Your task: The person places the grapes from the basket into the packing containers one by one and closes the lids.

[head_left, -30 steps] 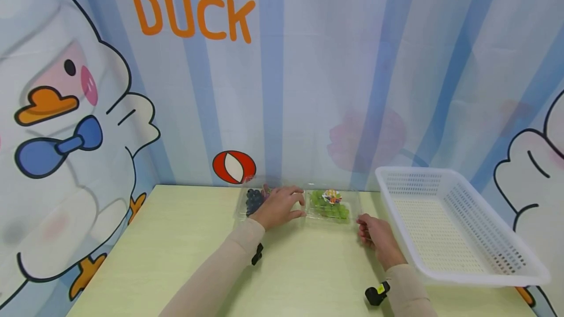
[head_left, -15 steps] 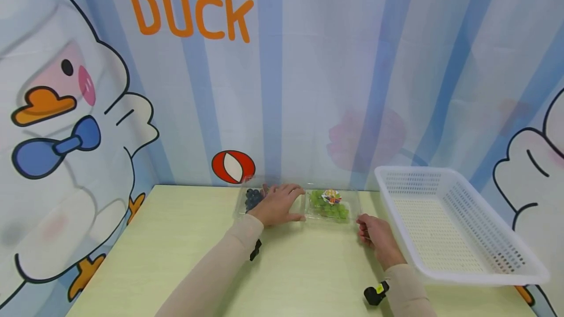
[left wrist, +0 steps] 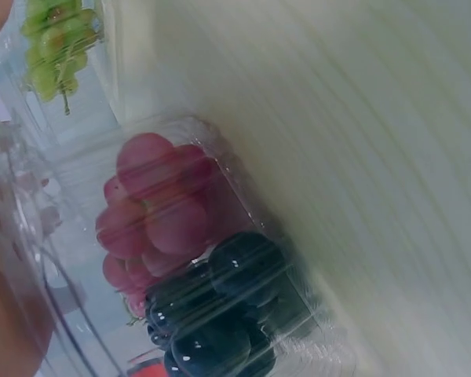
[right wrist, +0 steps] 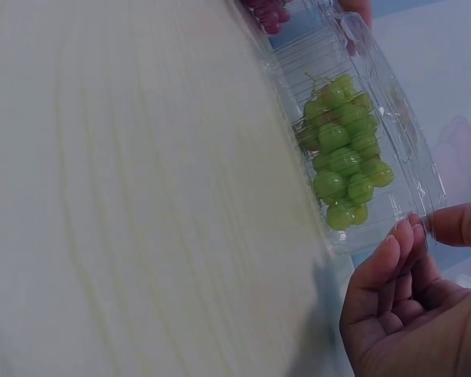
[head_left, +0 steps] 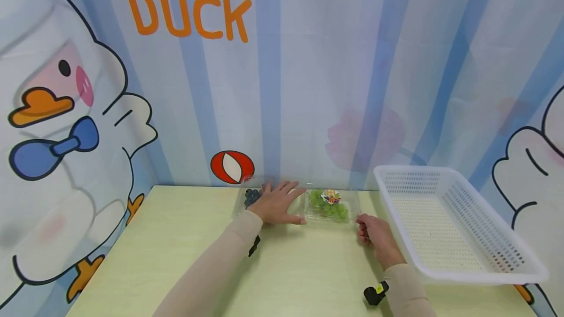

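Note:
Two clear plastic boxes stand side by side at the back of the table. Inside the left plastic box lie red grapes and dark grapes. Green grapes fill part of the right plastic box, which bears a round colourful sticker. My left hand lies over the left box with its fingers spread and straight, hiding most of the red grapes in the head view. With thumb and fingertips, my right hand pinches the rim of the right box at its near right corner.
A white perforated plastic basket stands on the right of the pale wooden table, close to my right forearm. Directly behind the boxes hangs a striped curtain printed with ducks.
The fingers of my left hand have straightened and spread over the left box. My right hand keeps its pinch in the same place. The head view has shifted very slightly.

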{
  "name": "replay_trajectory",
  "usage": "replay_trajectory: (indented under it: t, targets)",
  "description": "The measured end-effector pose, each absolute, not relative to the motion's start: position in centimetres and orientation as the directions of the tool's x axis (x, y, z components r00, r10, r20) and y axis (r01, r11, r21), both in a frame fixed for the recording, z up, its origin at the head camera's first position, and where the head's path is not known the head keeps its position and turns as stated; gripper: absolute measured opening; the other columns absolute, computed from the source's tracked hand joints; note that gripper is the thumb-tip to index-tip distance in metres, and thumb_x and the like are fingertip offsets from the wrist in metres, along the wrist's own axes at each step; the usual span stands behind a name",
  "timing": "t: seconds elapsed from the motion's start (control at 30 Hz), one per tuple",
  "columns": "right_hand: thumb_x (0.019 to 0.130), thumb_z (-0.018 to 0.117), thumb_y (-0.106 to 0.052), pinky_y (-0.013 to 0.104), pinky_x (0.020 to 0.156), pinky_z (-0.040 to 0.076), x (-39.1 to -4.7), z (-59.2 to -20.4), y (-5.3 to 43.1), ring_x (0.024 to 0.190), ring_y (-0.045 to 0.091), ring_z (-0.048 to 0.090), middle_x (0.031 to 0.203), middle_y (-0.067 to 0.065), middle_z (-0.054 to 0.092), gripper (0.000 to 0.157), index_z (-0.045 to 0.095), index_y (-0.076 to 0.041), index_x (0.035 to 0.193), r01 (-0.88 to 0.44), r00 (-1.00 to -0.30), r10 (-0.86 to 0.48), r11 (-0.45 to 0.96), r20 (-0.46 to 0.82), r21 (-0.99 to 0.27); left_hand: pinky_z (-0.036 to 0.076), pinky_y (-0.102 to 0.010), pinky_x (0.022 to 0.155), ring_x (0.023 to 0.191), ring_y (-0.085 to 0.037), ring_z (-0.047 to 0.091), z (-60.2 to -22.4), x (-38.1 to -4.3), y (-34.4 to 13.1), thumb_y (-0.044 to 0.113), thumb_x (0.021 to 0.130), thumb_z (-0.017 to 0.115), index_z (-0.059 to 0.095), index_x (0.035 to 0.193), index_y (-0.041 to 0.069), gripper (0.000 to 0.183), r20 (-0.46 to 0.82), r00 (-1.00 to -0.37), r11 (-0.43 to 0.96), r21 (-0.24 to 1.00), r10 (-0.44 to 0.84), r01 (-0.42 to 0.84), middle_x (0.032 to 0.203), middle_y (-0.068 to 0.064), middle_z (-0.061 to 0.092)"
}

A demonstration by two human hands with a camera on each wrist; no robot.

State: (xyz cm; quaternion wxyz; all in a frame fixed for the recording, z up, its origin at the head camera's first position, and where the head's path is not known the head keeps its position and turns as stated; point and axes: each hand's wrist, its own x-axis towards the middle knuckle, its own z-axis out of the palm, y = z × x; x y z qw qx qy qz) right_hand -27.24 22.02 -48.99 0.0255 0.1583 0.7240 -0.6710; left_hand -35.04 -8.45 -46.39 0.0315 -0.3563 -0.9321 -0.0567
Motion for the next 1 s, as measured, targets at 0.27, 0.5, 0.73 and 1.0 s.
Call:
replay_trajectory:
  t: [0.27, 0.5, 0.73, 1.0]
  targets:
    - [0.102, 0.056, -0.023, 0.019, 0.055, 0.049, -27.2, -48.9, 22.1, 0.061, 0.005, 0.053, 0.073, -0.003, 0.057, 0.027, 0.063, 0.003, 0.102, 0.267, -0.947, 0.193, 0.039, -0.255, -0.963, 0.014, -0.078, 0.113, 0.155, -0.037, 0.017, -46.4, -35.5, -8.6, 0.085, 0.084, 0.049, 0.015, 0.164, 0.036, 0.1, 0.071, -0.745, 0.741, 0.075, 0.664, 0.667, 0.17, -0.008, 0.017]
    - [0.101, 0.057, -0.023, 0.021, 0.055, 0.049, -27.3, -49.0, 22.1, 0.061, 0.007, 0.052, 0.072, -0.002, 0.057, 0.027, 0.063, 0.003, 0.102, 0.282, -0.943, 0.196, 0.049, -0.268, -0.958, 0.012, -0.078, 0.112, 0.156, -0.039, 0.012, -46.4, -35.7, -8.7, 0.084, 0.084, 0.051, 0.014, 0.164, 0.035, 0.101, 0.061, -0.743, 0.74, 0.07, 0.666, 0.669, 0.171, -0.007, 0.015]
    - [0.101, 0.056, -0.024, 0.021, 0.055, 0.048, -27.4, -49.0, 22.1, 0.061, 0.007, 0.052, 0.073, -0.002, 0.057, 0.028, 0.062, 0.003, 0.102, 0.281, -0.946, 0.19, 0.065, -0.264, -0.958, 0.009, -0.08, 0.112, 0.157, -0.041, 0.004, -46.8, -35.8, -8.8, 0.088, 0.082, 0.048, 0.01, 0.164, 0.036, 0.105, 0.054, -0.751, 0.749, 0.056, 0.658, 0.66, 0.172, -0.006, 0.009]
    - [0.104, 0.053, -0.028, 0.022, 0.059, 0.05, -27.1, -48.9, 22.0, 0.066, 0.008, 0.055, 0.083, -0.001, 0.061, 0.034, 0.061, 0.004, 0.114, 0.281, -0.949, 0.175, 0.084, -0.263, -0.956, 0.009, -0.08, 0.111, 0.156, -0.042, 0.004, -47.4, -36.0, -8.8, 0.089, 0.081, 0.048, 0.012, 0.164, 0.036, 0.105, 0.076, -0.751, 0.75, 0.048, 0.656, 0.66, 0.172, -0.006, 0.008]
